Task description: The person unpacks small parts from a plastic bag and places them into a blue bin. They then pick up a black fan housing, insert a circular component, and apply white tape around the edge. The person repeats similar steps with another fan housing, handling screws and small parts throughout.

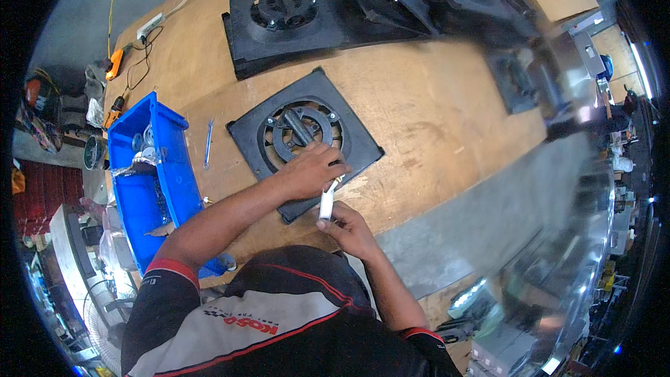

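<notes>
In front of me lies a black square plate [356,163] with a round slotted opening and a ring-shaped hub [301,130] crossed by a short bar. My left hand [312,169] is over its near side, fingers curled and pinched together by a tiny yellowish piece too small to name. Just below, my right hand [349,229] grips a small white roll [326,204], which looks like tape, between thumb and fingers. A narrow white strip seems to run up from the roll to the left fingertips.
A blue bin [171,179] holding metal parts stands at left, beside a slim blue-handled tool [209,144]. More black plates [279,45] are at the back. An orange drill [114,113] and a power strip [149,26] lie far left. A grey sheet [447,227] is at right.
</notes>
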The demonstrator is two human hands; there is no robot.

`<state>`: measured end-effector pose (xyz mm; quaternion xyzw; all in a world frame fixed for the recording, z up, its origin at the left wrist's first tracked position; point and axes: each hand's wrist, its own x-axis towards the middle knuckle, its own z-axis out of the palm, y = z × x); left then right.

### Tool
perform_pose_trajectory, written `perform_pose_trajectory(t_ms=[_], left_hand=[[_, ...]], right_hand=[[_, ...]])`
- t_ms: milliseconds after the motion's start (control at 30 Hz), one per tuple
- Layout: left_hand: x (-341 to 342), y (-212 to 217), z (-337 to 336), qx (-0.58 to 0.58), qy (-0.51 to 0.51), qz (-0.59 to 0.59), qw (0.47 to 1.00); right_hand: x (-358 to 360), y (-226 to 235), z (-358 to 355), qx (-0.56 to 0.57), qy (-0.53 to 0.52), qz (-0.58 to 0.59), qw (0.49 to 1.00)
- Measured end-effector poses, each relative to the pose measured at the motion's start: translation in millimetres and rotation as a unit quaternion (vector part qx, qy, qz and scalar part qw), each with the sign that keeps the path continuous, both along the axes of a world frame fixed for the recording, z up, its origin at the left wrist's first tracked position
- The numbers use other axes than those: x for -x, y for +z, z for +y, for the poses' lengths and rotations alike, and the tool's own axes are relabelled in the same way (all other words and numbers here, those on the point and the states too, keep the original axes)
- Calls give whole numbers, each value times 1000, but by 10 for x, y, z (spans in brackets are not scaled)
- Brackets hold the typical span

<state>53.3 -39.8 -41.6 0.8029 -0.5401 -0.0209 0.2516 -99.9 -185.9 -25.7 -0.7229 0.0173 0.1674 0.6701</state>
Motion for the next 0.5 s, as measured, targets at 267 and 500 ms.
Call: perform_pose_trajectory(t_ms=[267, 500], left_hand=[[10, 149, -44, -58, -13, -10, 998], [45, 22, 20, 32, 0, -22, 999]], right_hand=[[7, -2, -8, 5, -2, -24, 1000], [19, -32, 3, 2, -4, -12, 1000]])
